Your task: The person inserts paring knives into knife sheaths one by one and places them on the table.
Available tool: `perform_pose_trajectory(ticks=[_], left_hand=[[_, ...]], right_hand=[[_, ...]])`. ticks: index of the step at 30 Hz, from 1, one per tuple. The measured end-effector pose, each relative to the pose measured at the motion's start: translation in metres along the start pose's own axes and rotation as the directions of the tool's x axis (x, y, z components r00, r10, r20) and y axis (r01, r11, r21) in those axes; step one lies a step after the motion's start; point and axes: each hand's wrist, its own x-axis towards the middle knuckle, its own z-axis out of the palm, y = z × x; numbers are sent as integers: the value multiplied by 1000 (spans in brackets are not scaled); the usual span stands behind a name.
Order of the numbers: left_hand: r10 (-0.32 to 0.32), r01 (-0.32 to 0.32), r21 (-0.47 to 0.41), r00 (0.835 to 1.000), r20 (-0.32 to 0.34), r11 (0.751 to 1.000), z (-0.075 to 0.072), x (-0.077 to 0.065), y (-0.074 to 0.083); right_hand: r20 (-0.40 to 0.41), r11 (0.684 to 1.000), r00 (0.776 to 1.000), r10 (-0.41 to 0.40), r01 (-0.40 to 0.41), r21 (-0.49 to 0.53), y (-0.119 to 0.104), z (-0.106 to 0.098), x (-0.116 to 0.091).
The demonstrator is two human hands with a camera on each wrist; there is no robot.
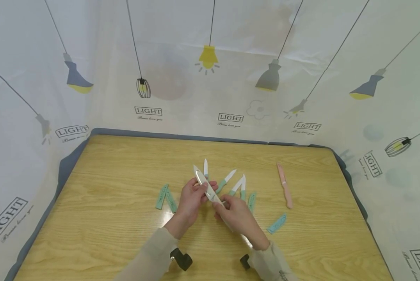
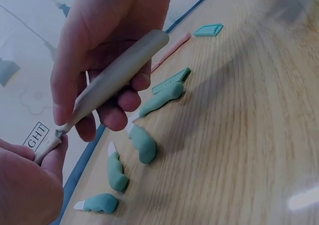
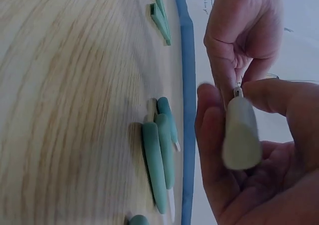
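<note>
A knife with a pale beige handle is held in the air between both hands, its blade end pointing up and away to the left in the head view. My left hand pinches the blade part between thumb and fingers; whether a cover lies over the blade, I cannot tell. Around the handle, near the blade, my right hand has its thumb and fingers. Just beyond the hands on the table lie several small green-handled knives with white blades, among them one green knife and another.
Two green sheaths lie left of the hands, and another green sheath lies to the right. A blue sheath and a pink knife are farther right on the wooden table. A lamp-printed curtain surrounds the table.
</note>
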Motion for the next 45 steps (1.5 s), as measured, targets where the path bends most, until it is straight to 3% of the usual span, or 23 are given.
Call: perform_pose_trajectory(ticks=[5, 9, 13, 20, 24, 32, 45], left_hand=[[-8, 7, -18, 1000, -19, 1000, 1, 0, -1], [-12, 12, 0, 1000, -25, 1000, 2, 0, -3], [-16, 17, 10, 1000, -19, 1000, 1, 0, -3], [-1, 1, 29, 1000, -17, 1000, -5, 1, 0], [7, -7, 13, 1000, -25, 1000, -11, 2, 2], [-8, 13, 47, 994, -113, 999, -27, 3, 9], [32, -18, 69, 979, -199, 997, -57, -4, 25]], right_hand=[[-104, 979, 993, -49, 27, -202, 8, 4, 2], [-115, 962, 989, -97, 64, -266, 8, 4, 2], [-85, 975, 993, -87, 68, -213, 9, 0, 1], [-104, 996, 994, 18, -27, -88, 16, -17, -5], [-159, 996, 986, 53, -65, -69, 27, -34, -8], [-240, 989, 969, 64, -93, -114, 57, -86, -14], [-331, 942, 931, 153, -239, -237, 109, -161, -23]])
